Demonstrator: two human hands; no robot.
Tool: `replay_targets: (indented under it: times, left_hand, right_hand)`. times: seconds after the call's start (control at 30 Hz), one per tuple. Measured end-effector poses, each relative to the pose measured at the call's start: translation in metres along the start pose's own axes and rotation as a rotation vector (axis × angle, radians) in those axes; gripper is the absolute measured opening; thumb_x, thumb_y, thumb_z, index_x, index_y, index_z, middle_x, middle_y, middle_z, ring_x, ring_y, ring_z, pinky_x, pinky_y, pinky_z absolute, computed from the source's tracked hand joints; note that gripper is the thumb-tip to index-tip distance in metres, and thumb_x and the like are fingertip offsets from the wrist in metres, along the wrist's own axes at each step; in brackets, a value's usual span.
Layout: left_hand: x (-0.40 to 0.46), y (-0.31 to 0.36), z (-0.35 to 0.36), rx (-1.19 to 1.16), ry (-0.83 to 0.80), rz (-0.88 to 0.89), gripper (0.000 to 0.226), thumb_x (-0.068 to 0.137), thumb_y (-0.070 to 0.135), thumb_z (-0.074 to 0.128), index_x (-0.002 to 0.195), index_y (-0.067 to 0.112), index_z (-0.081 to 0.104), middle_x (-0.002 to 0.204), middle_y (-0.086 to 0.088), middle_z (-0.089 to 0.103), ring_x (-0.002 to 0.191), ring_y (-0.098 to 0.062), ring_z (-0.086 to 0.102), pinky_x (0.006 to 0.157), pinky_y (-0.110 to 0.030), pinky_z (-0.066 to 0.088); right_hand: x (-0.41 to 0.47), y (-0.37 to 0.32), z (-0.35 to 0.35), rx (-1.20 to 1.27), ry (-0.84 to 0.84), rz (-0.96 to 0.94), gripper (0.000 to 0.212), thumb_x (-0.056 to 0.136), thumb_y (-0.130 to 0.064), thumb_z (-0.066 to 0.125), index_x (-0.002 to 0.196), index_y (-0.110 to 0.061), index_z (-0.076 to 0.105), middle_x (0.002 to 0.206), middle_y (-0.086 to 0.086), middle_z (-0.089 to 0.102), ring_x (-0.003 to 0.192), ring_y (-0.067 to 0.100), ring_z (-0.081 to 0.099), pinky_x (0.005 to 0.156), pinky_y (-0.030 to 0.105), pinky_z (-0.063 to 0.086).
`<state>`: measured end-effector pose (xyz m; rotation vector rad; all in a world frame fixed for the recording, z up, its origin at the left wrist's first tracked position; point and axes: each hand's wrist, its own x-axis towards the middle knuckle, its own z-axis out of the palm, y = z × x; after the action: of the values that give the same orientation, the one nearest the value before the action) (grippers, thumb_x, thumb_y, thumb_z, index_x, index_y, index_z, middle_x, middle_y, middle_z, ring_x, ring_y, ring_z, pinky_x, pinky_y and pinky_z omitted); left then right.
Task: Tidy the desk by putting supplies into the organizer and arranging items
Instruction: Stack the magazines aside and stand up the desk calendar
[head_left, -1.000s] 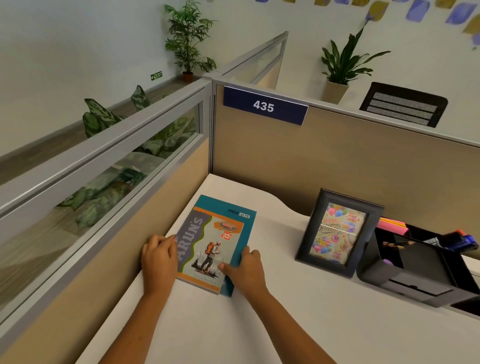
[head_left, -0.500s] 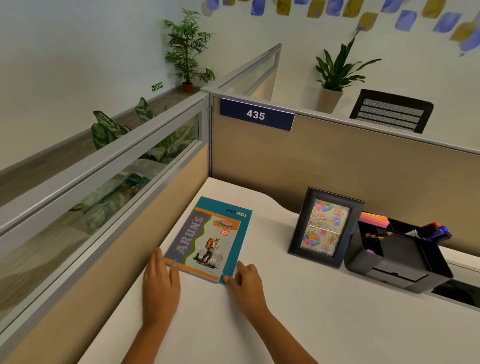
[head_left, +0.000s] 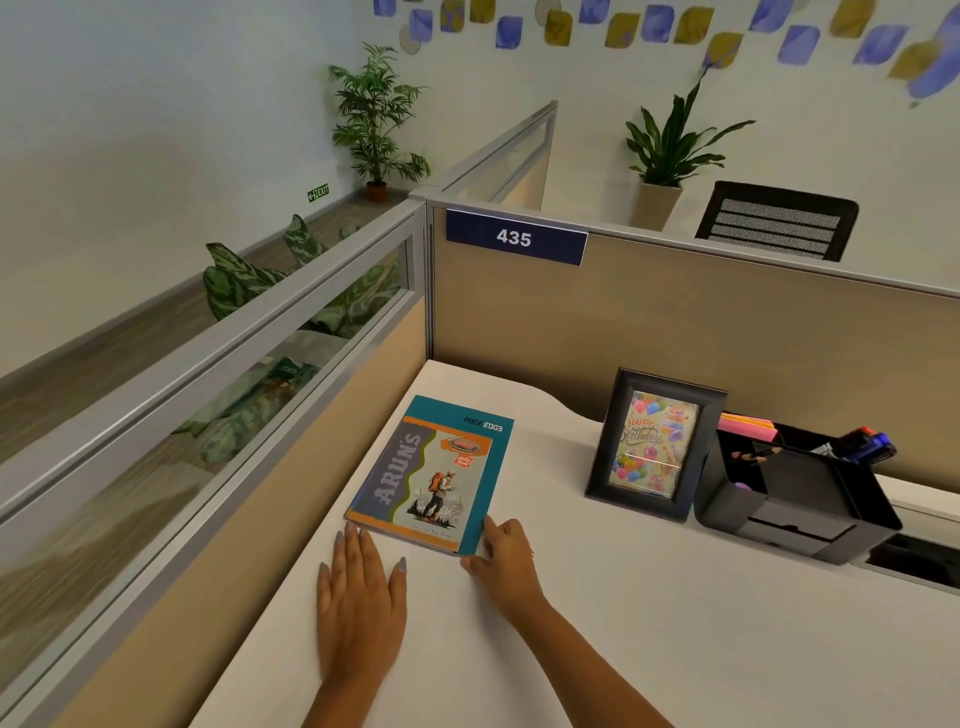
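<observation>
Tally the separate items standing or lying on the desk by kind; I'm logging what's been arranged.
Teal-covered notebook: 1
Black-framed birthday picture: 1
Black plastic desk organizer: 1
Total: 3

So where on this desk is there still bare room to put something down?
Bare desk lies in front of the picture frame and black organizer, right of the right hand. A smaller patch sits between notebook and frame. The back right is crowded.
</observation>
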<state>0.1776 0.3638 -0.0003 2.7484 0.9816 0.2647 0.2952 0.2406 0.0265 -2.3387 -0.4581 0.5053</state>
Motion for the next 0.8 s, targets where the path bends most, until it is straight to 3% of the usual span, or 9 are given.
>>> replay_targets:
  times: [0.17, 0.3, 0.43, 0.5, 0.57, 0.67, 0.8]
  left_hand:
    - [0.002, 0.000, -0.001, -0.013, -0.025, -0.007, 0.080, 0.094, 0.053, 0.007, 0.129, -0.006, 0.049, 0.131, -0.023, 0.053, 0.121, -0.038, 0.052, 0.098, -0.051, 0.036]
    - [0.002, -0.002, -0.002, -0.132, -0.057, -0.010, 0.073, 0.095, 0.049, 0.014, 0.131, -0.004, 0.048, 0.134, -0.021, 0.051, 0.126, -0.035, 0.048, 0.102, -0.048, 0.032]
    - [-0.004, -0.006, -0.005, -0.374, 0.093, -0.032, 0.037, 0.094, 0.019, 0.048, 0.125, 0.000, 0.056, 0.131, -0.017, 0.055, 0.126, -0.033, 0.049, 0.109, -0.048, 0.030]
    - [-0.009, -0.007, -0.007, -0.423, 0.130, -0.016, 0.029, 0.090, 0.007, 0.054, 0.118, 0.001, 0.062, 0.128, -0.016, 0.058, 0.123, -0.034, 0.051, 0.108, -0.050, 0.033]
    - [-0.014, -0.006, -0.007, -0.419, 0.122, 0.013, 0.028, 0.089, 0.004, 0.056, 0.116, 0.001, 0.064, 0.128, -0.015, 0.058, 0.123, -0.033, 0.051, 0.108, -0.048, 0.031]
    - [-0.028, -0.005, -0.002, -0.374, 0.070, 0.059, 0.034, 0.088, 0.006, 0.057, 0.121, 0.004, 0.061, 0.134, -0.012, 0.054, 0.129, -0.030, 0.045, 0.109, -0.048, 0.027]
    - [-0.058, 0.008, 0.005, -0.284, 0.019, 0.091, 0.039, 0.087, 0.009, 0.058, 0.127, 0.007, 0.057, 0.139, -0.011, 0.049, 0.133, -0.032, 0.039, 0.108, -0.052, 0.026]
  right_hand:
    - [-0.004, 0.002, 0.000, 0.037, 0.012, 0.016, 0.043, 0.087, -0.025, 0.061, 0.125, -0.020, 0.042, 0.120, 0.002, 0.044, 0.105, 0.014, 0.044, 0.090, 0.026, 0.048]
    - [-0.023, 0.016, -0.002, 0.041, 0.004, -0.028, 0.058, 0.091, -0.027, 0.055, 0.141, -0.019, 0.026, 0.132, 0.000, 0.036, 0.119, 0.013, 0.038, 0.102, 0.028, 0.039]
    - [-0.050, 0.047, -0.016, -0.126, 0.042, -0.173, 0.053, 0.095, -0.036, 0.044, 0.143, -0.021, 0.027, 0.142, -0.001, 0.029, 0.128, 0.016, 0.029, 0.108, 0.022, 0.024]
    - [-0.065, 0.067, -0.026, -0.199, 0.092, -0.218, 0.051, 0.095, -0.040, 0.042, 0.141, -0.019, 0.033, 0.142, -0.002, 0.031, 0.128, 0.015, 0.029, 0.107, 0.019, 0.021]
    - [-0.083, 0.087, -0.037, -0.276, 0.139, -0.225, 0.051, 0.095, -0.048, 0.032, 0.136, -0.019, 0.042, 0.141, -0.001, 0.037, 0.128, 0.017, 0.035, 0.106, 0.023, 0.026]
    - [-0.108, 0.121, -0.053, -0.386, 0.214, -0.251, 0.050, 0.096, -0.050, 0.018, 0.118, -0.023, 0.054, 0.127, -0.002, 0.056, 0.113, 0.017, 0.056, 0.087, 0.028, 0.050]
    - [-0.148, 0.153, -0.072, -0.456, 0.214, -0.207, 0.048, 0.098, -0.045, 0.017, 0.116, -0.027, 0.057, 0.128, -0.006, 0.058, 0.115, 0.014, 0.056, 0.088, 0.026, 0.049]
